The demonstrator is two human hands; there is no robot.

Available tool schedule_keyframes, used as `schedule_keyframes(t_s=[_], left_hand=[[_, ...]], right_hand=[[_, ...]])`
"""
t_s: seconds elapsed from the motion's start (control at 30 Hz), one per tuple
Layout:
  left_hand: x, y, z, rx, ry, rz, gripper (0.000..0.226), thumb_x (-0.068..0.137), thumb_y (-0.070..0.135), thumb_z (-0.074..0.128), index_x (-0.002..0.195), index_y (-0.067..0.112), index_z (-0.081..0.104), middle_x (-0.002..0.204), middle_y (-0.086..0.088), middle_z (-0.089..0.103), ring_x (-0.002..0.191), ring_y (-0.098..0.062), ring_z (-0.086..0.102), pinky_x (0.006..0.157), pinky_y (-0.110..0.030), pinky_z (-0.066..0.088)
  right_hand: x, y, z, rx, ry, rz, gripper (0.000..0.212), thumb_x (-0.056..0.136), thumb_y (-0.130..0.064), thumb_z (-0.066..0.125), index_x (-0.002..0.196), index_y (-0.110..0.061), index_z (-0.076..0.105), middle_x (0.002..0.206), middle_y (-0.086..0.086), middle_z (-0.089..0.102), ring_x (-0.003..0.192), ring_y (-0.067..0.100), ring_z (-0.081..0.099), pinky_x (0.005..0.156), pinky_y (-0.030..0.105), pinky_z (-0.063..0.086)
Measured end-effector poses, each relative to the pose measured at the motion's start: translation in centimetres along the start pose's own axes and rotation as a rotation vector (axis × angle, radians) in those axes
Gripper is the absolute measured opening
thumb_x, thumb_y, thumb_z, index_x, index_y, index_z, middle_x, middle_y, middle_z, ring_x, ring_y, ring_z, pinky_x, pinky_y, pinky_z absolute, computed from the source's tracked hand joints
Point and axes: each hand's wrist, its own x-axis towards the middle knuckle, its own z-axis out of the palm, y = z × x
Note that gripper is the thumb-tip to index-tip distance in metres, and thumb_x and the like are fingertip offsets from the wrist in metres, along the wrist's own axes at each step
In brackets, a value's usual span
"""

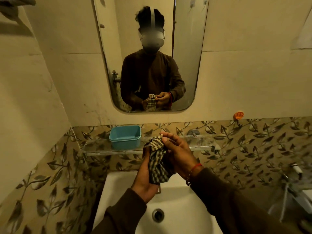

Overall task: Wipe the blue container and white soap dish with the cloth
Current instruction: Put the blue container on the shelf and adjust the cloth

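A blue container [125,137] stands on the left part of a glass shelf [199,146] under the mirror. Both of my hands are raised over the sink, just right of the container and in front of the shelf. My left hand [145,179] holds a checked cloth [157,159] from below. My right hand [177,149] pinches the cloth's top end between its fingertips. No white soap dish is visible; the cloth and hands may hide it.
A white sink [168,205] with a round drain [158,215] lies below my hands. A mirror [150,54] on the wall shows a person holding the cloth. An orange hook [238,115] sticks to the wall at right. Pipes and a tap [295,171] stand at far right.
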Motion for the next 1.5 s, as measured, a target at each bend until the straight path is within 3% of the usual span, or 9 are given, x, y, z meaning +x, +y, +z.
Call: schedule_keyframes(t_s=[0.13, 0.3, 0.4, 0.5, 0.77, 1.0, 1.17, 1.37, 1.5], left_hand=[[0.7, -0.5, 1.0, 0.237, 0.132, 0.13, 0.05, 0.085, 0.04, 0.069, 0.126, 0.011, 0.066, 0.116, -0.014, 0.075, 0.107, -0.03, 0.072, 0.078, -0.039, 0.061], [0.9, -1.8, 2.7, 0.336, 0.172, 0.095, 0.04, 0.096, 0.039, 0.063, 0.12, 0.007, 0.067, 0.109, -0.026, 0.073, 0.095, -0.047, 0.07, 0.061, -0.041, 0.056], [1.3, -2.8, 3.4, 0.407, 0.198, 0.093, 0.045, 0.096, 0.052, 0.058, 0.115, 0.014, 0.071, 0.106, -0.02, 0.076, 0.098, -0.043, 0.071, 0.073, -0.057, 0.06], [1.6, -3.7, 3.3, 0.477, 0.269, 0.146, 0.044, 0.096, 0.054, 0.054, 0.116, 0.018, 0.069, 0.107, -0.013, 0.077, 0.099, -0.03, 0.073, 0.088, -0.052, 0.059], [0.8, -6.5, 1.8, 0.362, 0.277, -0.003, 0.046, 0.099, 0.051, 0.049, 0.135, 0.021, 0.052, 0.121, -0.016, 0.071, 0.112, -0.039, 0.067, 0.08, -0.043, 0.056], [0.4, -11.1, 4.0, 0.113, 0.168, -0.107, 0.057, 0.087, 0.067, 0.046, 0.122, 0.028, 0.068, 0.132, -0.006, 0.068, 0.126, -0.022, 0.059, 0.104, -0.041, 0.049], [3.2, -12.7, 2.6, 0.222, 0.221, -0.175, 0.074, 0.088, 0.081, 0.027, 0.112, 0.032, 0.076, 0.115, -0.004, 0.076, 0.105, -0.021, 0.072, 0.075, -0.041, 0.059], [9.5, -14.5, 1.3, 0.269, 0.38, -0.265, 0.051, 0.106, 0.045, 0.04, 0.134, 0.006, 0.058, 0.138, -0.018, 0.058, 0.12, -0.039, 0.06, 0.092, -0.047, 0.051], [12.7, -16.4, 0.5, 0.319, 0.437, -0.298, 0.041, 0.107, 0.024, 0.044, 0.142, 0.003, 0.047, 0.131, -0.021, 0.055, 0.095, -0.034, 0.062, 0.082, -0.043, 0.052]], right_hand=[[-0.4, 0.7, -1.9, -0.251, 0.127, -0.163, 0.024, 0.092, -0.013, 0.061, 0.116, -0.013, 0.064, 0.115, 0.014, 0.068, 0.111, 0.03, 0.063, 0.097, 0.05, 0.051], [-1.7, 1.6, -4.5, -0.342, 0.119, -0.108, 0.034, 0.085, -0.042, 0.069, 0.116, -0.029, 0.062, 0.115, 0.004, 0.068, 0.108, 0.022, 0.066, 0.085, 0.04, 0.058], [-2.8, 2.1, -5.9, -0.169, -0.001, 0.056, 0.04, 0.09, -0.043, 0.062, 0.123, -0.019, 0.059, 0.107, 0.014, 0.069, 0.087, 0.032, 0.067, 0.06, 0.041, 0.056], [-3.4, 2.6, -7.3, -0.063, -0.025, 0.088, 0.035, 0.091, -0.028, 0.061, 0.121, -0.008, 0.062, 0.112, 0.02, 0.068, 0.096, 0.033, 0.067, 0.074, 0.045, 0.057], [-3.5, 4.0, -10.3, 0.176, 0.159, 0.058, 0.036, 0.09, 0.001, 0.057, 0.125, -0.01, 0.058, 0.113, 0.016, 0.067, 0.094, 0.027, 0.068, 0.073, 0.039, 0.057], [-4.9, 7.0, -10.4, -0.441, 0.054, -0.066, 0.035, 0.091, -0.036, 0.062, 0.124, -0.046, 0.053, 0.115, -0.02, 0.066, 0.108, 0.001, 0.063, 0.08, 0.018, 0.054], [-4.1, 7.4, -13.5, -0.447, 0.112, -0.09, 0.034, 0.092, -0.015, 0.062, 0.119, -0.034, 0.057, 0.116, -0.01, 0.068, 0.11, 0.009, 0.063, 0.092, 0.028, 0.053], [-2.5, 8.2, -17.7, -0.257, 0.322, 0.025, 0.036, 0.088, 0.003, 0.061, 0.106, -0.028, 0.064, 0.105, 0.001, 0.072, 0.101, 0.02, 0.069, 0.086, 0.036, 0.058], [-1.5, 8.2, -20.8, -0.159, 0.467, 0.079, 0.03, 0.087, 0.003, 0.062, 0.109, -0.017, 0.062, 0.112, 0.014, 0.068, 0.108, 0.035, 0.063, 0.093, 0.053, 0.052]])
